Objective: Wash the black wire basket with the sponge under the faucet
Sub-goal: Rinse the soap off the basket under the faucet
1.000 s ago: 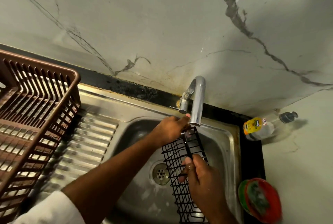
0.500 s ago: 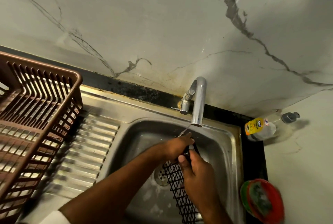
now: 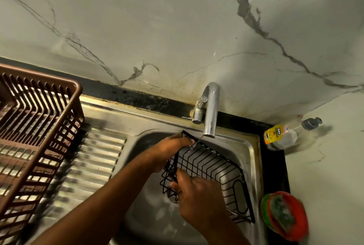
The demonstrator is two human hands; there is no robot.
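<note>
Clearly the black wire basket (image 3: 208,168) is held open side up inside the sink (image 3: 250,146), its far corner lifted just under the faucet (image 3: 210,110), probably so the thin trickle leaving the spout lands on the wires. The left hand (image 3: 173,146) curls its fingers round the far-left rim next to the spout, taking the basket's weight and tilt. The right hand (image 3: 199,191) grips the near-left edge with fingers bent over the wires, steadying that side; whether anything sits under its palm cannot be told. Two hands on one side leave the right end of the basket resting low against the sink's right wall.

No sponge shows in either hand. A greenish pad (image 3: 283,213) lies in a red dish (image 3: 295,233) on the counter to the near right of the sink, within easy reach; it may be the scrubber, so this looks like wetting or rinsing, not scrubbing.

Further right, a clear pump bottle (image 3: 283,135) lies tipped on its side against the wall. Its yellow label carries print that seems to read "dishwash gel", but the brand is too small to make out. A brown plastic drying rack (image 3: 35,126) stands on the ribbed drainboard (image 3: 94,162) at left.
</note>
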